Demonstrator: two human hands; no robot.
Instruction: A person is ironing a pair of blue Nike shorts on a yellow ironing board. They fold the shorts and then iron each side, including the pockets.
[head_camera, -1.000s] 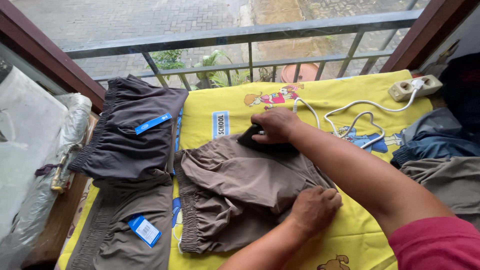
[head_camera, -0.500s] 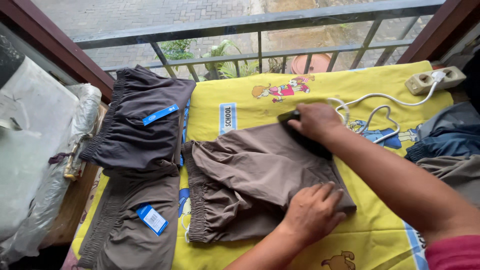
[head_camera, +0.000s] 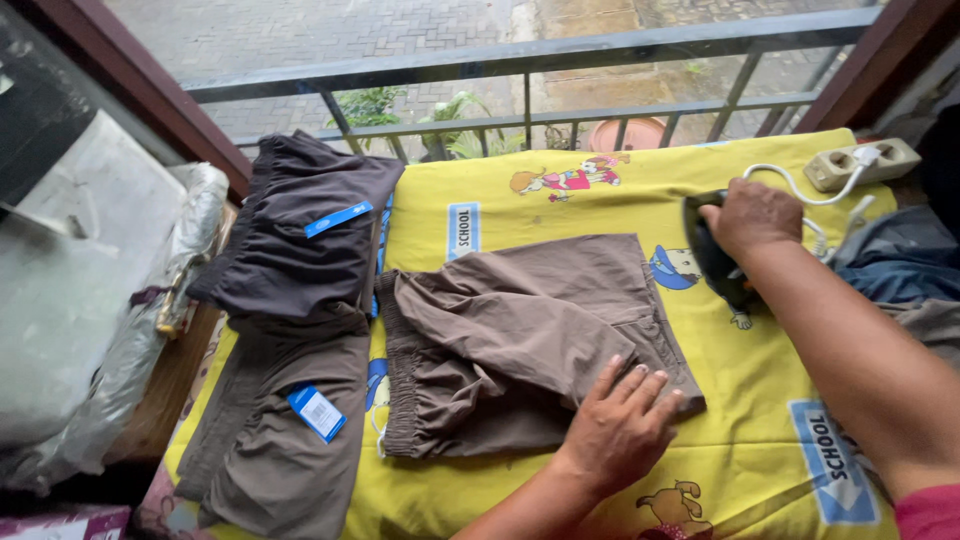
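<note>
The shorts (head_camera: 530, 340) lie mid-sheet (head_camera: 600, 210) under the left hand (head_camera: 620, 430), stacked shorts (head_camera: 300, 300) to their left, the iron (head_camera: 715, 260) in the right hand (head_camera: 755, 215) to their right, a power strip (head_camera: 865, 165) behind.

My right hand (head_camera: 752, 215) covers most of the iron (head_camera: 715, 262), so I can't make out its soleplate. Left hand (head_camera: 620, 428) hides the brown shorts' (head_camera: 530, 330) near hem corner. Lower folded garment (head_camera: 270, 440) runs off the bottom edge. Power strip (head_camera: 862, 163) sockets too small to read.
</note>
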